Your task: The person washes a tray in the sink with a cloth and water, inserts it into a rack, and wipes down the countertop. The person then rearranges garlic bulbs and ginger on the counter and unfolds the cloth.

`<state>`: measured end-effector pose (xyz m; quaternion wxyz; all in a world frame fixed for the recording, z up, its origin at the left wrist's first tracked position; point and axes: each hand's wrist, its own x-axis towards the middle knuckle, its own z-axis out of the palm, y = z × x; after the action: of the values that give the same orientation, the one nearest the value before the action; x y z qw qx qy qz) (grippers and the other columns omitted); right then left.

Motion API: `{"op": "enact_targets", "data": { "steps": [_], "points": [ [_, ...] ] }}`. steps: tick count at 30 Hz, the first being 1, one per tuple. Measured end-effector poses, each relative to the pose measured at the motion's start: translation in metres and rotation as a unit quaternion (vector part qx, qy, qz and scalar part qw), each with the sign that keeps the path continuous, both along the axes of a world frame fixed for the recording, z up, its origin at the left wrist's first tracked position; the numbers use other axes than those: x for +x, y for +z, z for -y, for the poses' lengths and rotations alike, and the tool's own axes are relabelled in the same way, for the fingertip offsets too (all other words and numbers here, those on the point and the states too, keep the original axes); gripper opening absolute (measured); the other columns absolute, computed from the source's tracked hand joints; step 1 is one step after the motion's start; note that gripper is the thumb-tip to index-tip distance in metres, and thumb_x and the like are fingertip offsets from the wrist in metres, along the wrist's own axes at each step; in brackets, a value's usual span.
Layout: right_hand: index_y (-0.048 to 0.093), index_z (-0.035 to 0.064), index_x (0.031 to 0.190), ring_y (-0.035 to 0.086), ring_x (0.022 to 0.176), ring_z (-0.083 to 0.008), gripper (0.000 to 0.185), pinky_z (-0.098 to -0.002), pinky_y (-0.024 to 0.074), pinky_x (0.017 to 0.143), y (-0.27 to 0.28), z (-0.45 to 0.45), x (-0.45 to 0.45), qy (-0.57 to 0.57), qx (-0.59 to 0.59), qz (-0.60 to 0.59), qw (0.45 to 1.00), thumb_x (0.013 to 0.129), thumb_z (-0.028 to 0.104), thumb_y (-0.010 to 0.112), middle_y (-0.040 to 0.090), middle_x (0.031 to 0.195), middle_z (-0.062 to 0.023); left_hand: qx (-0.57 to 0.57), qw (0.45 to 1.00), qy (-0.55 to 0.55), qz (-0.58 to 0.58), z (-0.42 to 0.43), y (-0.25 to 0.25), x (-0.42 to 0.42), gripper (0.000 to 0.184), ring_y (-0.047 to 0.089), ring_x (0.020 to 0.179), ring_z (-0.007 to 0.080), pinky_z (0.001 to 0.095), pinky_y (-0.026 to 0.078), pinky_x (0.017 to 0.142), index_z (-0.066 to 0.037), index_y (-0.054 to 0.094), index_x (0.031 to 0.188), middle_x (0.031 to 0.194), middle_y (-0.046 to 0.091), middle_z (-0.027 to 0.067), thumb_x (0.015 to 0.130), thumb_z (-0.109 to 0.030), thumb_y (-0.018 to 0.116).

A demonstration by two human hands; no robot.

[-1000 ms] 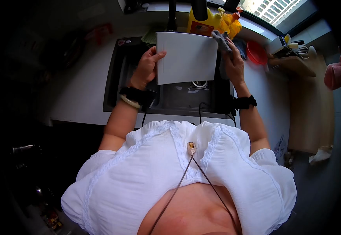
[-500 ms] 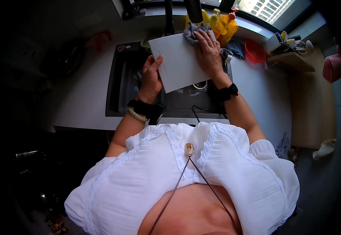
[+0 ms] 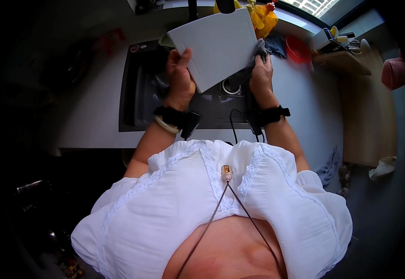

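A flat white panel (image 3: 218, 49) is tilted above the dark sink (image 3: 135, 104), its right side higher than its left. My left hand (image 3: 180, 79) grips the panel's left edge, thumb on the face towards me. At the panel's lower right edge, my right hand (image 3: 261, 76) is closed on a grey cloth (image 3: 259, 50), which hangs partly behind the panel. The fingertips behind the panel are hidden. Black bands are on both wrists, and a pale bangle circles the left one.
Yellow bottles (image 3: 263, 19) stand by the window behind the sink. On the right are a red bowl (image 3: 298, 49), a blue-grey cloth (image 3: 276, 45), a utensil holder (image 3: 324, 39) and wooden boards (image 3: 369, 125). The black faucet (image 3: 192, 10) rises behind the panel.
My right hand and the grey cloth have moved from the panel's upper face to its right edge. The panel has risen and tilted more, still in my left hand.
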<state>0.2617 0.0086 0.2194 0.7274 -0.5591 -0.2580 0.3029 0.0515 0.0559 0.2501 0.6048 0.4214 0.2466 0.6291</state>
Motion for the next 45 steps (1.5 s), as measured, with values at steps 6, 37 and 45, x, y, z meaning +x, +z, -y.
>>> {"op": "enact_targets", "data": {
  "steps": [6,37,45],
  "points": [
    [0.042,-0.0052,0.131,0.054,0.106,-0.0208,0.038,-0.0324,0.0429,0.094,0.006,0.0,-0.056,0.014,0.014,-0.166,0.986,0.097,0.013,0.044,0.054,0.119,-0.0129,-0.04,0.998,-0.024,0.049,0.012,-0.009,0.019,0.024,0.053,0.09,0.0118,0.0296,0.044,0.084,-0.007,0.049,0.097,0.097,0.057,0.004,0.089,-0.021,0.067],
    [0.05,0.0006,0.129,0.051,0.119,-0.0254,0.042,-0.0407,0.0353,0.107,-0.056,0.086,-0.074,0.337,0.142,-0.4,0.841,0.1,0.027,0.035,0.054,0.129,-0.0133,-0.08,0.91,-0.312,0.26,0.074,-0.05,0.016,0.044,0.045,0.125,0.0244,0.0453,0.034,0.108,-0.011,0.041,0.135,0.133,0.05,0.0076,0.097,-0.027,0.052],
    [0.039,-0.0016,0.133,0.057,0.107,-0.0406,0.041,-0.0533,0.0482,0.092,-0.034,0.098,-0.048,0.189,-0.187,-0.49,0.83,0.102,0.023,0.029,0.053,0.126,-0.0225,0.0,0.998,-0.012,-0.066,0.032,-0.065,0.032,0.021,0.058,0.092,0.0181,0.0327,0.046,0.083,-0.003,0.052,0.11,0.101,0.06,0.01,0.094,-0.017,0.057]
  ]
}}
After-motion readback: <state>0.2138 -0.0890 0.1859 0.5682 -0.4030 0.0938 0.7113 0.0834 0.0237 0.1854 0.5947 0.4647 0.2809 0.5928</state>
